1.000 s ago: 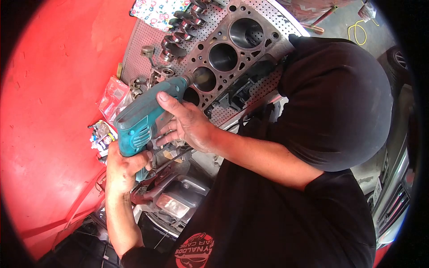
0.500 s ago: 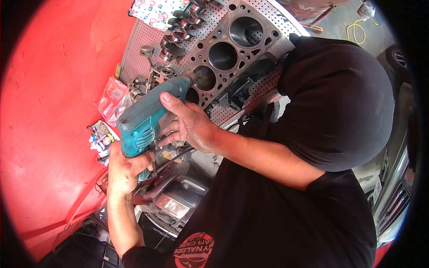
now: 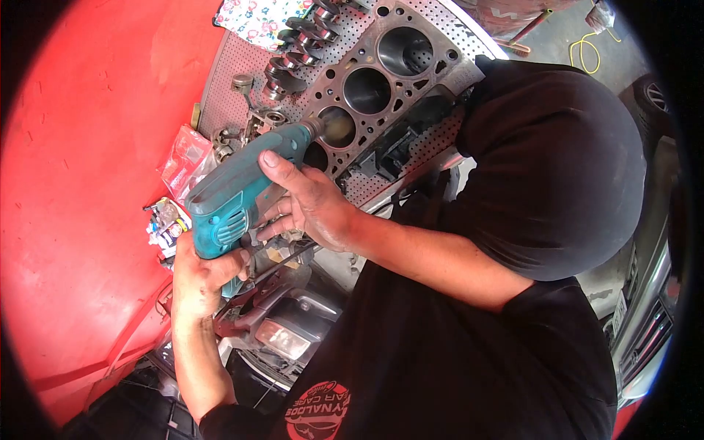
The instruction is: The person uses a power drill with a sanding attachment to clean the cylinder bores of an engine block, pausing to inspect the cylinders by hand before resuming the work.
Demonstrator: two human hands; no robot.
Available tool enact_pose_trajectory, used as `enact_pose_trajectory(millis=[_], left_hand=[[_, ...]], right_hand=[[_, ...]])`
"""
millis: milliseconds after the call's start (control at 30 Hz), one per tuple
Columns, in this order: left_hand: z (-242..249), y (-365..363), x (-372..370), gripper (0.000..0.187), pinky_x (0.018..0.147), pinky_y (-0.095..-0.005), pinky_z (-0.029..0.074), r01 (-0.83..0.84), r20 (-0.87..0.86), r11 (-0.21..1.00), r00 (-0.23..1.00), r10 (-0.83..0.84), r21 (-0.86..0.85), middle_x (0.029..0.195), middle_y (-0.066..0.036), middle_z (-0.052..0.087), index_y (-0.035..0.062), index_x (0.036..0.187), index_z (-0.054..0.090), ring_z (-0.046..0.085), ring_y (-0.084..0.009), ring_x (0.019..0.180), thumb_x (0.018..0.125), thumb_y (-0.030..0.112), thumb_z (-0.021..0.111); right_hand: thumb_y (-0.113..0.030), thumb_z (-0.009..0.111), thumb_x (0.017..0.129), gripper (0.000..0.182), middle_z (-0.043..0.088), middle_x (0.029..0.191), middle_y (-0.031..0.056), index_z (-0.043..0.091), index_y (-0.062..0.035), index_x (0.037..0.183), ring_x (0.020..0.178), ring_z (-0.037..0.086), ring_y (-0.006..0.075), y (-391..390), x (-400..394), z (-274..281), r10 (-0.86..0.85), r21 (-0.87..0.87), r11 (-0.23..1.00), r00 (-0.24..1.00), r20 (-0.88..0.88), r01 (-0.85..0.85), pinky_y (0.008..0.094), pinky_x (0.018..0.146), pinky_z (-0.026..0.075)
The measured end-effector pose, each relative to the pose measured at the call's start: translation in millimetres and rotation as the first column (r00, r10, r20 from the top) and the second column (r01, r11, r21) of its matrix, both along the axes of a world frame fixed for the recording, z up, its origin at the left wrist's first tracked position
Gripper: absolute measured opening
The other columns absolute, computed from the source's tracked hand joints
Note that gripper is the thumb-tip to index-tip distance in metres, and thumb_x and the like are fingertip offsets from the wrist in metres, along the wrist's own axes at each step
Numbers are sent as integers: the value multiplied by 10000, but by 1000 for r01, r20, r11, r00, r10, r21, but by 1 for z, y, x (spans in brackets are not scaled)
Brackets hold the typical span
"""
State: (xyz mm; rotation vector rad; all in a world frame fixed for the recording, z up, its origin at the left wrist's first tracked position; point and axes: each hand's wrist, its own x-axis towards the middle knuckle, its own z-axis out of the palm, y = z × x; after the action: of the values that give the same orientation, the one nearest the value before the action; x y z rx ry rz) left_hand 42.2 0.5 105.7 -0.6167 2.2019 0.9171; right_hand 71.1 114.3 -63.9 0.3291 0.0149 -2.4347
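A teal power drill (image 3: 246, 183) lies slantwise across the view, its chuck (image 3: 314, 128) at the mouth of a bore in a grey engine block (image 3: 392, 92). Inside that bore is a blurred tan attachment (image 3: 339, 127), its shape smeared. My left hand (image 3: 202, 275) is closed around the drill's rear handle, with its thumb on the near side. My right hand (image 3: 304, 194) cups the drill's body, its thumb along the upper side and its fingers curled below, partly hidden.
Beside the block on the perforated work surface (image 3: 220, 95) lie a crankshaft (image 3: 293, 55), a piston (image 3: 242, 84) and a floral cloth (image 3: 257, 22). A red panel (image 3: 88, 183) fills the left. Below are a plastic bag (image 3: 187, 161) and a headlight (image 3: 286, 337).
The drill's rear and my left hand have shifted slightly left. The attachment in the bore now shows as a tan blur. My right hand stays nearly in place.
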Motion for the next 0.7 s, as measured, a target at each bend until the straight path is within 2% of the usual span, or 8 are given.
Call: enact_pose_trajectory(millis=[133,700], left_hand=[[-1,0,-1,248,559,-290,471,9,9,999,1000,-9,-37,724,-60,658,-51,940,677,588,-147,570,705,16,633],[0,-9,-3,314,563,-297,494,-72,4,997,997,72,12,756,-91,657,-57,998,661,596,-177,572,692,13,644]], right_hand=[[-658,599,922,791,625,1211,154,476,-31,1387,1016,687,279,-2,-2,-1,-2,-2,1000,1000,0,2,447,821,601],[-667,614,907,819,615,1203,153,461,-30,1398,992,680,292,-9,-7,-1,37,5,999,999,-2,-37,469,822,596]])
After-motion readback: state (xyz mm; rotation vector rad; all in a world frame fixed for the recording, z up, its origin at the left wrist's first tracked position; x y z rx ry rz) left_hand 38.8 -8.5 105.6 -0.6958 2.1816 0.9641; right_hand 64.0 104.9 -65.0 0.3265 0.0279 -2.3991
